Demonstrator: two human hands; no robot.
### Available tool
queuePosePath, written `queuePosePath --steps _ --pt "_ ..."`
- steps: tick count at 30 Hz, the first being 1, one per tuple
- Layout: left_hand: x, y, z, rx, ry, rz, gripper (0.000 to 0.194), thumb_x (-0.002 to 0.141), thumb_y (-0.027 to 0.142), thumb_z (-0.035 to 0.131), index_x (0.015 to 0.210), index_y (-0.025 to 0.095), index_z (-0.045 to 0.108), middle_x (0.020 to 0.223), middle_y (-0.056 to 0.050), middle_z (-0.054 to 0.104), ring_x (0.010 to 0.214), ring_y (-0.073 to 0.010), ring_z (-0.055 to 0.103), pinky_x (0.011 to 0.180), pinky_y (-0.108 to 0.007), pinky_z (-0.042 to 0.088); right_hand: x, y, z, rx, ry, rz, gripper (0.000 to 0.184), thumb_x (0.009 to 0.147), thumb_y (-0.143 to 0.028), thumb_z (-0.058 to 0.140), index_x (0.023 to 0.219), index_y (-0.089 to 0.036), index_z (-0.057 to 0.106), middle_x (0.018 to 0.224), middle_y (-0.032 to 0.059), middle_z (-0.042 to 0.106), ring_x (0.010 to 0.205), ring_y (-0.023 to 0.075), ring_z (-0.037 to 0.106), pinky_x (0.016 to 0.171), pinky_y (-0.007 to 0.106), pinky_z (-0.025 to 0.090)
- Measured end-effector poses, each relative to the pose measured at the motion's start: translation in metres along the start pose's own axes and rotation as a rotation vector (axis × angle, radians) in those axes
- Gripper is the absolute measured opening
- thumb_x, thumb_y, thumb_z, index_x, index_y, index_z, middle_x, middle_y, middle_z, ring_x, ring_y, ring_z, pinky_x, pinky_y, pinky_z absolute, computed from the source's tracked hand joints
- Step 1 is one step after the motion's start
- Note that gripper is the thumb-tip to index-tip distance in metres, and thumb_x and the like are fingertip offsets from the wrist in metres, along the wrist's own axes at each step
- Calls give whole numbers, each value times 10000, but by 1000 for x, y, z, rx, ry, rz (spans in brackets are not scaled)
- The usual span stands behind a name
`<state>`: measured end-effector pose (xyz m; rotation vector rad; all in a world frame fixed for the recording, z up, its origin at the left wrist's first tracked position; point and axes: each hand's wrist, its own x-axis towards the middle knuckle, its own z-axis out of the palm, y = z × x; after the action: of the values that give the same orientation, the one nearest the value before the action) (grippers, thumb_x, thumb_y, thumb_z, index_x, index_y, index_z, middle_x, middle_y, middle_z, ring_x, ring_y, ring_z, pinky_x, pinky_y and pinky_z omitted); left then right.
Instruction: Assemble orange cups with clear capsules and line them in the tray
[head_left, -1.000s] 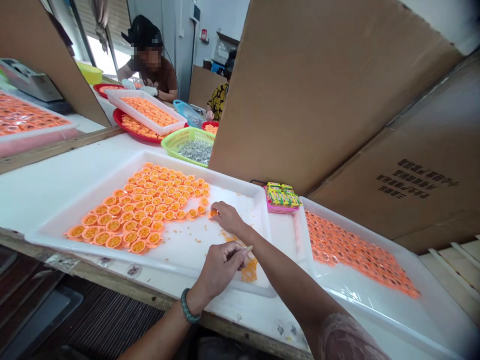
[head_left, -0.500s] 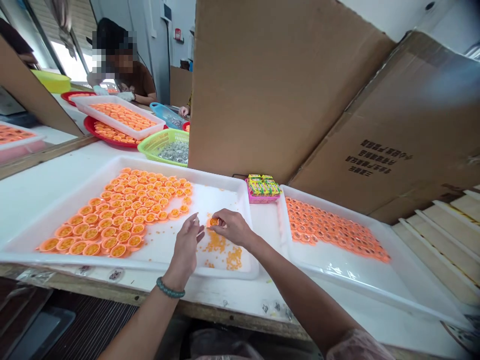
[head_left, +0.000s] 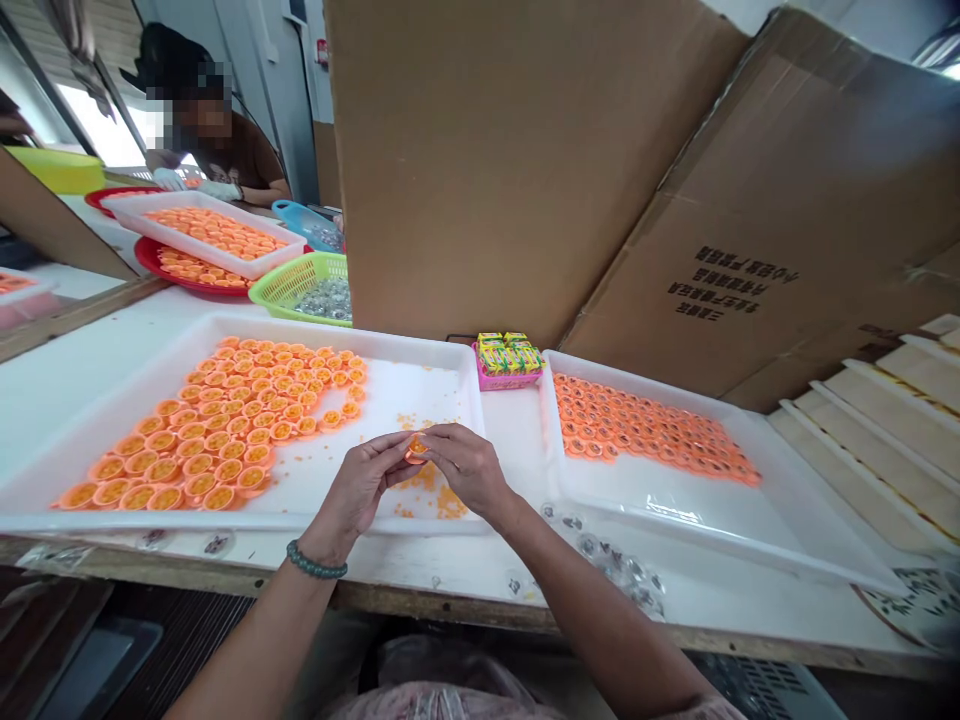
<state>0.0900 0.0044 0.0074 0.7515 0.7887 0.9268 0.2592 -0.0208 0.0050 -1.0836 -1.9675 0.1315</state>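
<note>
Between my two hands is a small orange plastic cup (head_left: 416, 449), above the right end of a white tray (head_left: 315, 521). My left hand (head_left: 361, 483) pinches it from the left with thumb and fingers. From the right, my right hand (head_left: 466, 466) closes on the same cup; its fingers partly hide it. Loose yellow-orange granules (head_left: 448, 503) lie scattered in the tray beneath the hands. Many orange cups (head_left: 217, 430) with yellow-orange contents stand close together in the tray's left part.
A second white tray (head_left: 675, 510) at right holds rows of orange cups (head_left: 645, 425) with dark centres. Between the trays sits a pink basket (head_left: 510, 381) of yellow-green packets. Clear plastic pieces (head_left: 622, 575) lie near the front edge. Cardboard (head_left: 480, 180) stands behind; a co-worker (head_left: 247, 160) is beyond.
My left hand, formerly apart with fingers loose, has come to the cup and now grips it too. My right hand has lifted the cup slightly from the granules. The view has shifted right.
</note>
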Motion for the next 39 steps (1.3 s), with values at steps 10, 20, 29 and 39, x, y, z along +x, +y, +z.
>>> queuePosePath --steps 10,20,29,39 --pt "4 -7 3 146 153 107 308 630 306 758 885 138 717 848 -52 718 738 -144 639 744 -280 532 -5 -12 0 -237 -192 -36 521 875 -270 518 1352 -140 353 1260 165 514 1174 248 466 963 434 447" --pt "5 -14 -1 213 199 171 323 652 329 736 922 151 716 867 -56 724 770 -171 646 833 -366 518 -14 -21 0 -347 -229 59 453 894 -250 473 1317 -106 398 1284 158 500 1175 253 446 969 431 434" --pt "3 -10 3 166 250 146 315 637 299 740 893 118 709 837 -66 719 759 -173 646 814 -360 522 -21 -27 -7 -328 -201 55 228 893 -246 477 1045 -153 619 1132 126 605 1047 236 539 883 412 480" --pt "-1 1 1 85 -94 -31 229 698 340 708 804 140 680 796 -56 694 719 -150 638 721 -278 521 -11 -16 6 -22 63 179 209 881 -214 501 1027 -205 650 968 73 647 920 155 603 815 281 513"
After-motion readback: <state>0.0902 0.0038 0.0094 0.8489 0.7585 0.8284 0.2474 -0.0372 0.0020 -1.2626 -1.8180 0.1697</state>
